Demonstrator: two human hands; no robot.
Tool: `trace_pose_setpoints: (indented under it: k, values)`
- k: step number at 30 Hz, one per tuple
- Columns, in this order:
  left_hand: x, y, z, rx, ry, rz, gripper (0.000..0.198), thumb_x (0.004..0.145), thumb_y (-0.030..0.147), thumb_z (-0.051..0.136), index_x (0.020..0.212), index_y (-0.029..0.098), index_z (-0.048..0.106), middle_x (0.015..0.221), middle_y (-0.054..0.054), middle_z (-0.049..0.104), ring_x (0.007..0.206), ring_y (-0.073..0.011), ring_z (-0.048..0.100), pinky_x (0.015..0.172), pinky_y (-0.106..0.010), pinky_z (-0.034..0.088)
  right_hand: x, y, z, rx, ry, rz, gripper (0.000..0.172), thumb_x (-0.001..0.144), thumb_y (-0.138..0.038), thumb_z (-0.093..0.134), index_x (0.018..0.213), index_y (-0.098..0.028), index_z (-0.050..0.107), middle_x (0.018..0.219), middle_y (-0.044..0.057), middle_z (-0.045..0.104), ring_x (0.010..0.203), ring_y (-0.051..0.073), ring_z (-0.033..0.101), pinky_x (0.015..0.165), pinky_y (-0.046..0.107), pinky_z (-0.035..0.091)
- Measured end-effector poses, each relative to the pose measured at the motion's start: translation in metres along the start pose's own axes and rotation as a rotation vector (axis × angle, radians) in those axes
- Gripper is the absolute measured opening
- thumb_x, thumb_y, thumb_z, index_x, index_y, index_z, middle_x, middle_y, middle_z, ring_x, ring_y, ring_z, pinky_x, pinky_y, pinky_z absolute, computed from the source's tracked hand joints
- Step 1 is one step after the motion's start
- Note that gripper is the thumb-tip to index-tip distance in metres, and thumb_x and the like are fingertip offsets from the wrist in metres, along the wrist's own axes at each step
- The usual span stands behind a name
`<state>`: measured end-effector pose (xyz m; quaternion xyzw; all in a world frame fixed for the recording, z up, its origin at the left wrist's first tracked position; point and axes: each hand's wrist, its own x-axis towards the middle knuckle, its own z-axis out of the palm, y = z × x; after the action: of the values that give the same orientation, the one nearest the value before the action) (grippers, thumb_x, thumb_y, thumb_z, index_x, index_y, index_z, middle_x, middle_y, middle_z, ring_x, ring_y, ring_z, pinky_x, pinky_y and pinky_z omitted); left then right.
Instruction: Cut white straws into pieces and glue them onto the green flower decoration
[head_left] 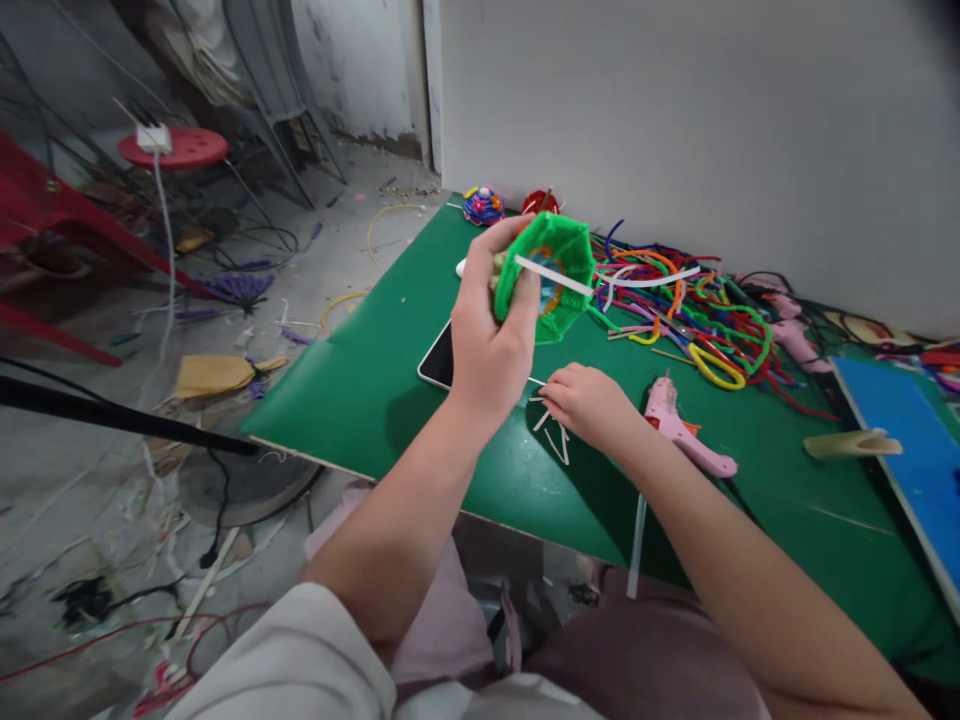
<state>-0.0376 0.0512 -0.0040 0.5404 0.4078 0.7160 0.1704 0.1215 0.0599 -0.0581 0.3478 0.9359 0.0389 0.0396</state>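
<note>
Basket (571, 250), green and many-sided, is held in the air above the table (337, 380), its mouth tipped to one side so that blue and orange are shown within. It is grasped by the left hand (487, 315), with the thumb laid over the near rim and the other fingers curled round behind. Across the mouth a white strip (556, 277) is stretched from one side of the rim to the other.

Lower down, the right hand (589, 402) is held near the table top, its fingers bent and brought together beside some short white scraps (556, 442); whether one of these is pinched cannot be told. A phone (437, 362) is partly covered from view by the left hand and wrist. Beside the right forearm a pink glue gun (684, 432) is laid on the table, and beneath that arm a pale stick (637, 550) is seen jutting past the near edge.

Behind the basket, a tangle of coloured stems (731, 325) is heaped against the wall (675, 110), and a decorated ball (484, 205) is set near the far corner. At the right a short tube (851, 445) is placed partly over a blue board (907, 430). On the floor beyond the table, a red stool (195, 148) is topped by a white socket block (154, 138).
</note>
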Motion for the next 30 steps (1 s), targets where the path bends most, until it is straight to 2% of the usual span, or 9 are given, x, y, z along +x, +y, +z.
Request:
trace_pose_setpoints:
  k: [3, 6, 9, 12, 14, 18, 21, 24, 30]
  values:
    - [-0.001, 0.001, 0.001, 0.005, -0.019, -0.011, 0.028, 0.088, 0.049, 0.043, 0.109, 0.031, 0.049, 0.110, 0.000, 0.058, 0.113, -0.0214, 0.054, 0.098, -0.040, 0.043, 0.003, -0.007, -0.004, -0.088, -0.024, -0.036, 0.018, 0.085, -0.013, 0.049, 0.077, -0.013, 0.065, 0.079, 0.010, 0.064, 0.080, 0.021, 0.052, 0.064, 0.032, 0.029]
    - [-0.002, 0.001, 0.001, -0.008, -0.029, -0.019, 0.028, 0.088, 0.047, 0.043, 0.110, 0.031, 0.049, 0.111, 0.000, 0.058, 0.113, -0.0214, 0.054, 0.098, -0.040, 0.043, 0.007, -0.015, -0.008, -0.144, -0.036, -0.062, 0.017, 0.081, -0.006, 0.049, 0.075, -0.012, 0.064, 0.077, 0.011, 0.063, 0.078, 0.022, 0.051, 0.065, 0.033, 0.029]
    - [-0.003, 0.001, 0.002, 0.003, -0.034, -0.009, 0.026, 0.089, 0.045, 0.043, 0.111, 0.031, 0.049, 0.111, 0.000, 0.058, 0.112, -0.0209, 0.054, 0.097, -0.039, 0.044, 0.008, -0.018, -0.007, -0.096, -0.005, -0.018, 0.018, 0.080, -0.005, 0.048, 0.075, -0.012, 0.064, 0.077, 0.012, 0.064, 0.079, 0.022, 0.052, 0.066, 0.034, 0.031]
    - [-0.004, 0.000, 0.001, 0.012, -0.045, -0.003, 0.026, 0.089, 0.043, 0.044, 0.112, 0.031, 0.048, 0.110, 0.000, 0.059, 0.109, -0.0203, 0.056, 0.093, -0.038, 0.046, 0.006, -0.013, -0.005, 0.101, 0.067, 0.121, 0.017, 0.081, -0.011, 0.048, 0.073, -0.013, 0.064, 0.078, 0.011, 0.065, 0.080, 0.021, 0.054, 0.068, 0.032, 0.035]
    - [-0.005, -0.002, 0.001, 0.002, -0.050, -0.005, 0.026, 0.089, 0.043, 0.044, 0.112, 0.031, 0.048, 0.109, 0.000, 0.059, 0.107, -0.0202, 0.057, 0.091, -0.037, 0.047, 0.001, -0.008, -0.006, 0.338, 0.114, 0.246, 0.016, 0.082, -0.018, 0.049, 0.075, -0.015, 0.063, 0.077, 0.007, 0.066, 0.076, 0.018, 0.057, 0.067, 0.029, 0.039]
    - [-0.007, -0.007, 0.004, -0.011, -0.043, -0.016, 0.024, 0.089, 0.038, 0.047, 0.111, 0.029, 0.049, 0.108, 0.000, 0.060, 0.101, -0.0187, 0.060, 0.087, -0.034, 0.049, -0.016, -0.005, -0.014, 1.123, 0.206, 0.484, 0.015, 0.078, -0.031, 0.054, 0.076, -0.017, 0.059, 0.070, 0.000, 0.063, 0.065, 0.013, 0.056, 0.062, 0.026, 0.042]
    - [-0.011, -0.009, 0.010, -0.047, -0.080, -0.017, 0.023, 0.088, 0.031, 0.049, 0.111, 0.028, 0.050, 0.109, -0.001, 0.061, 0.098, -0.0165, 0.060, 0.084, -0.031, 0.050, -0.029, -0.012, -0.020, 1.480, 0.290, 0.572, 0.013, 0.073, -0.030, 0.057, 0.072, -0.018, 0.054, 0.064, -0.002, 0.061, 0.060, 0.011, 0.055, 0.062, 0.026, 0.043]
    - [-0.018, -0.011, 0.016, -0.075, -0.150, -0.007, 0.025, 0.088, 0.027, 0.049, 0.113, 0.026, 0.051, 0.112, -0.002, 0.061, 0.100, -0.0157, 0.059, 0.085, -0.029, 0.050, -0.043, -0.017, -0.023, 1.626, 0.367, 0.611, 0.012, 0.073, -0.029, 0.058, 0.072, -0.018, 0.052, 0.062, -0.003, 0.060, 0.057, 0.010, 0.055, 0.061, 0.026, 0.045]
    - [-0.034, -0.008, 0.026, -0.003, -0.296, 0.059, 0.032, 0.086, 0.018, 0.049, 0.117, 0.024, 0.051, 0.112, -0.004, 0.062, 0.100, -0.0150, 0.060, 0.086, -0.028, 0.049, -0.077, -0.013, -0.034, 1.649, 0.500, 0.595, 0.016, 0.076, -0.031, 0.061, 0.069, -0.019, 0.055, 0.061, -0.001, 0.060, 0.059, 0.012, 0.057, 0.060, 0.027, 0.045]
